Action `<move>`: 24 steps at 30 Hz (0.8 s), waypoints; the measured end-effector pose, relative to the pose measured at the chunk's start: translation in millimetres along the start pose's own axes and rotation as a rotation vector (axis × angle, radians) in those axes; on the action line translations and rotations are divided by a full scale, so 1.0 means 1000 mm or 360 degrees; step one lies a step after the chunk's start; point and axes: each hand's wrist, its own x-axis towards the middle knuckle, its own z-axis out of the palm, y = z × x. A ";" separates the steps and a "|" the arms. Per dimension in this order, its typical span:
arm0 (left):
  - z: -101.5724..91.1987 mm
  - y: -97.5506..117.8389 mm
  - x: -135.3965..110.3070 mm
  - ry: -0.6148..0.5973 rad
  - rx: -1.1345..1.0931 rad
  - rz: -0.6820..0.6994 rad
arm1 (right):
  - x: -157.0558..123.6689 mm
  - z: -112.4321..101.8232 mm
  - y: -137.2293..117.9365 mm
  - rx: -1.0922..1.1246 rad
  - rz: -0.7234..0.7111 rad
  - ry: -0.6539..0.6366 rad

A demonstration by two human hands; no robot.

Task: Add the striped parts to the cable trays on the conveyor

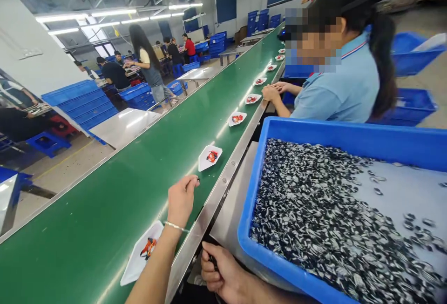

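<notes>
My left hand (pixel 180 198), with a bracelet at the wrist, reaches over the green conveyor belt (pixel 115 201). Its thumb and finger pinch a small black piece (pixel 198 181), just short of a white tray (pixel 206 164) with red and black pieces in it. Under my left forearm, partly hidden, lies another white tray (pixel 131 271) with similar contents. Beside the belt's metal edge my right hand (pixel 221 269) is curled closed, and a bit of black shows between its fingers. To its right stands a blue bin (pixel 249 192) of small black-and-white pieces (pixel 314 206).
Further white trays (pixel 237 118) are spaced along the belt. A co-worker in a light blue shirt (pixel 335 90) sits beyond the bin, hands at the belt's metal edge (pixel 209 211). Across the belt are metal tables (pixel 122 127), stacked blue crates (pixel 80 104) and several people.
</notes>
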 end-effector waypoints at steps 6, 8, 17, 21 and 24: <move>0.021 -0.003 0.062 0.0003 0.0472 0.0076 | 0.004 0.000 -0.007 -0.0033 0.0134 -0.0010; 0.029 -0.004 0.071 -0.0034 0.0636 0.0107 | 0.005 0.001 -0.009 -0.0076 0.0138 -0.0002; 0.026 0.001 0.065 -0.0094 0.0996 0.0198 | 0.004 0.005 -0.012 -0.0111 0.0056 0.0036; 0.008 0.000 -0.002 0.0053 0.0998 0.0215 | 0.005 0.002 -0.011 -0.0004 0.0125 0.0005; 0.021 -0.012 -0.080 0.0111 0.0740 0.0591 | 0.008 -0.001 -0.005 0.0085 0.0007 -0.0142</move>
